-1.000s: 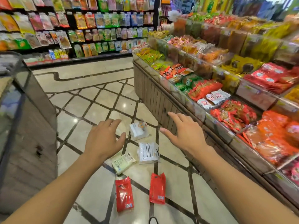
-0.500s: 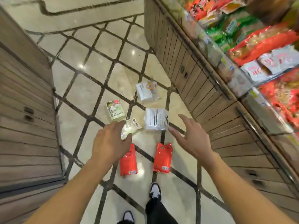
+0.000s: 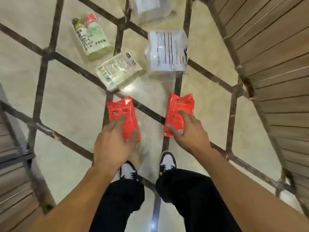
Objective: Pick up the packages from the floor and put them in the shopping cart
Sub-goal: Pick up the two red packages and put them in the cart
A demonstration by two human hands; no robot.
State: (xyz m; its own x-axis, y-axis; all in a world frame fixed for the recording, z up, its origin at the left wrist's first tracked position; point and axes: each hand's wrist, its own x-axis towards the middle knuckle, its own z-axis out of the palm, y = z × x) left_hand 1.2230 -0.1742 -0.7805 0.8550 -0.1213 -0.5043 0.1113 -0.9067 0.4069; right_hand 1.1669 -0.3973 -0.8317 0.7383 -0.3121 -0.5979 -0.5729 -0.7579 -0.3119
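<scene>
Two red packets lie flat on the tiled floor just in front of my feet. My left hand (image 3: pixel 112 144) is spread over the near end of the left red packet (image 3: pixel 121 111), thumb at its right edge. My right hand (image 3: pixel 189 133) rests its fingers on the right red packet (image 3: pixel 179 104). Both packets are still flat on the floor and neither hand has closed. Farther out lie a green-and-white packet (image 3: pixel 91 37), a pale green packet (image 3: pixel 117 71), a white packet (image 3: pixel 167 51) and another white packet (image 3: pixel 148 7) at the top edge. No shopping cart is in view.
A wooden-slatted display counter (image 3: pixel 270 64) runs along the right side of the aisle. Another wooden counter (image 3: pixel 11 190) stands at the left. My black-and-white shoes (image 3: pixel 127 170) and black trousers are directly below the hands.
I have bent down and the view has tipped towards the floor. Both hands have dropped from above the packets onto the two red ones.
</scene>
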